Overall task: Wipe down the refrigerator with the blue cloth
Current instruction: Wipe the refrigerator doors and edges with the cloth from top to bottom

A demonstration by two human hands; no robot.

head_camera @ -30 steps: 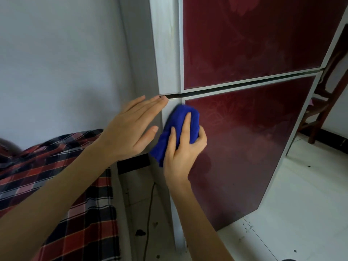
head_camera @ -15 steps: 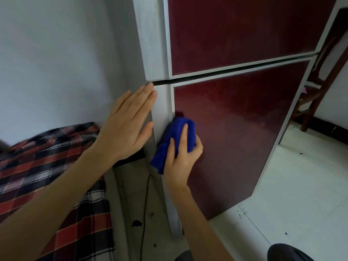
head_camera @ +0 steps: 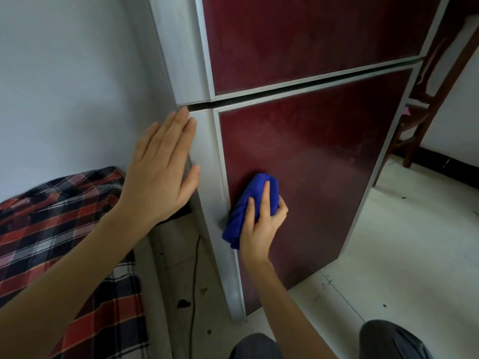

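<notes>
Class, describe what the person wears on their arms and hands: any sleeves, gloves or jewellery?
Nothing shows. The left hand and right hand wear no gloves or rings, and no watch, bracelet or sleeve is in view up to the frame edge.

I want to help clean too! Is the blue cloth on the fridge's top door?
No, the right hand holds the blue cloth against the lower red door, below the gap between the two doors.
</notes>
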